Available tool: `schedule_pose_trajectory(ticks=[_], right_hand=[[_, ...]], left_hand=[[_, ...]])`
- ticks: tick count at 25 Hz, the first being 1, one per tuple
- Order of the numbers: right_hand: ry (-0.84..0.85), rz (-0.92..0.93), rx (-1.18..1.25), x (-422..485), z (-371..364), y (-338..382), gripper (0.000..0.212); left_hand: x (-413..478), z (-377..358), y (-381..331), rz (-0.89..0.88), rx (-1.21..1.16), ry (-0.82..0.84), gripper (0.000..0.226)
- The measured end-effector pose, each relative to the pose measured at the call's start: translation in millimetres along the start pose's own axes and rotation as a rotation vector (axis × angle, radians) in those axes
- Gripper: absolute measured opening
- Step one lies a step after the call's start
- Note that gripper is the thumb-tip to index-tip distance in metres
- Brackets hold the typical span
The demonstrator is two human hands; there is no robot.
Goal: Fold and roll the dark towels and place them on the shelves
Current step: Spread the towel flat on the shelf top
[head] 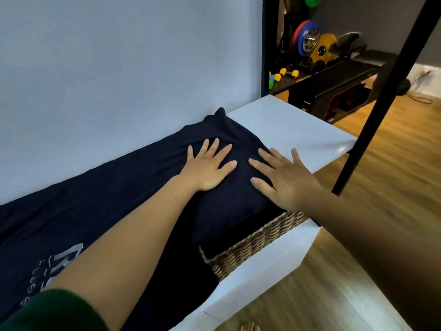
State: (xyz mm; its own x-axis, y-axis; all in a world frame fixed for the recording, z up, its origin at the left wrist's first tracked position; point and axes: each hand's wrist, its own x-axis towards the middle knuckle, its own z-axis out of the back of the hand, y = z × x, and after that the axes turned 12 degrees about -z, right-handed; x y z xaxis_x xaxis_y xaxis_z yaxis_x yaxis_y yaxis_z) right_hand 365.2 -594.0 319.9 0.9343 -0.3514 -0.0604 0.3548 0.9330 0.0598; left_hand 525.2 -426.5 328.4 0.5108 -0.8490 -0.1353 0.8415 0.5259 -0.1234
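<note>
Two hands press flat on a dark towel (119, 206) spread along a white shelf unit (298, 130): left hand (206, 167) and right hand (284, 179), fingers splayed, side by side. Below the towel's edge sits a wicker basket (253, 244).

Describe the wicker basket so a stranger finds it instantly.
Find the low white shelf unit along the pale wall, dark towel on top. The basket sits in its front opening, directly below the right hand. It is the only woven tan thing there.
</note>
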Motion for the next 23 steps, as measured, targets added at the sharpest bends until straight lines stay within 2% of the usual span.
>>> schedule_pose_trajectory(ticks=[7,11,14,17,20,23], right_hand=[[0.018,-0.012,0.056,-0.1,3.7,0.6,0.071],[-0.021,0.005,0.11,0.6,-0.5,-2.0,0.068],[-0.105,0.003,0.161,0.1,-8.9,-3.8,0.062],[-0.229,-0.023,0.258,-5.2,-19.0,-3.0,0.057],[-0.387,-0.045,0.395,-9.6,-28.4,-3.9,0.05],[-0.478,-0.103,0.509,-11.8,-35.2,0.4,0.045]], left_hand=[[123.5,16.2,36.3,-0.061,0.025,-0.024,0.074],[165.4,18.5,43.6,-0.103,0.067,-0.028,0.081],[174.5,19.3,49.9,-0.167,-0.027,-0.099,0.06],[165.9,16.8,58.1,-0.293,-0.255,-0.202,0.039],[153.6,21.3,75.0,-0.461,-0.383,-0.249,0.041],[151.1,26.0,81.2,-0.528,-0.308,-0.199,0.045]])
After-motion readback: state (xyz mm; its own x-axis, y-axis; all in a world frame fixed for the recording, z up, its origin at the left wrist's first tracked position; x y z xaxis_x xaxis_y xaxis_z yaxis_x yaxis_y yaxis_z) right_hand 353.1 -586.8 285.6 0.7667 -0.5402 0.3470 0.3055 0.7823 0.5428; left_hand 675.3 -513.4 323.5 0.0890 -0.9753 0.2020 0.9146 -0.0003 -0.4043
